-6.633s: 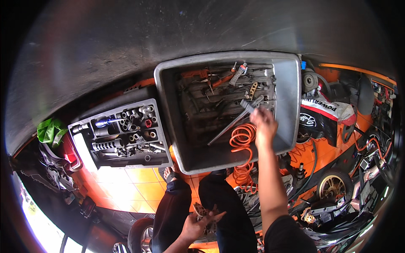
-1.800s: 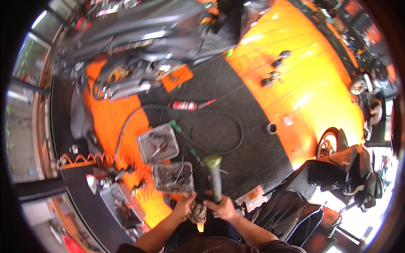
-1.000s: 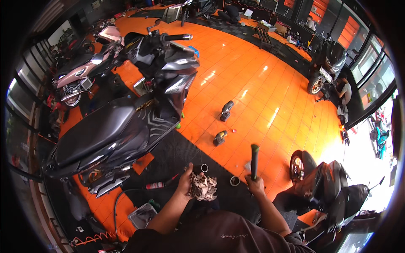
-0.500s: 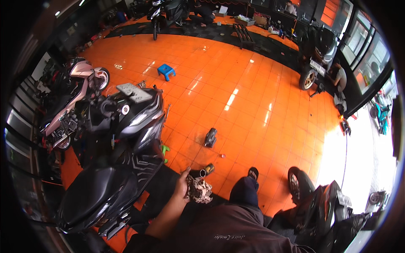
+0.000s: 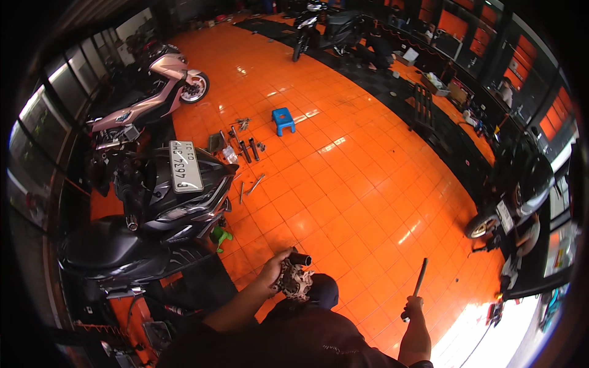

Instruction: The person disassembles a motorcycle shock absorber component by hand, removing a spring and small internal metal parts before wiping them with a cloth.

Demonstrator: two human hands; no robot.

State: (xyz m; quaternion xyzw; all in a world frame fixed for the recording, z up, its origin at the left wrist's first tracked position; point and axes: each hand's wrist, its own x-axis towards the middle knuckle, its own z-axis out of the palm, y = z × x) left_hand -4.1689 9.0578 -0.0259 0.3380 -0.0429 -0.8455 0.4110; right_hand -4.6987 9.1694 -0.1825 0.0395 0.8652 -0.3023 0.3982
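My left hand [image 5: 274, 270] is closed round a bunched, brown-and-cream patterned cloth [image 5: 296, 283]. Out of the cloth's top sticks a short dark tube [image 5: 300, 259] with a pale rim at its end. On the right, my right hand [image 5: 413, 305] grips a long, slim dark rod [image 5: 421, 277] near its lower end, its far end pointing up and away. The two hands are well apart. Nearest to my left hand stands a black scooter [image 5: 190, 214] with a white plate [image 5: 186, 167] lying on its front.
Tools and metal parts [image 5: 248, 149] lie on the orange tiles [image 5: 343, 202] beyond the scooter, with a blue stool [image 5: 283, 120] beside them. A green object [image 5: 220, 238] is by the scooter. Other motorcycles include a pink one [image 5: 165, 92] and a dark one [image 5: 509, 202].
My view has turned left. My right hand has come into view with the rod. My left hand keeps hold of the cloth and tube.
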